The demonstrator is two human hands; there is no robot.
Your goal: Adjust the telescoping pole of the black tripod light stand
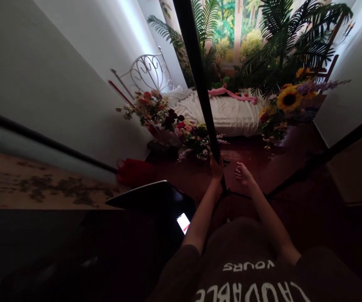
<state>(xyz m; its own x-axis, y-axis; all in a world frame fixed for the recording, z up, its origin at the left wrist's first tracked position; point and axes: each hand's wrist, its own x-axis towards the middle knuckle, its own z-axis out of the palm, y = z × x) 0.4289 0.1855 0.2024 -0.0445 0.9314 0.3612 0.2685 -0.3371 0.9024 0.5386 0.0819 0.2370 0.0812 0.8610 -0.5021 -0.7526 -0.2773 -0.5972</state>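
A black stand pole (199, 79) rises from the floor in front of me and runs past the top of the view. My left hand (217, 167) is wrapped round its lower part, beside a small dark knob (226, 161). Just right of the pole, my right hand (243, 173) hangs in the air with its fingers loosely curled and apart, touching nothing that I can see. The stand's dark legs (239, 194) spread out below both hands.
Beyond the stand, flowers (187, 130) and sunflowers (289, 98) flank a bed with a white cover (237, 115). A lit phone (183, 222) lies on a dark surface at left, near a red bag (135, 172). Another black pole (341, 147) slants at right.
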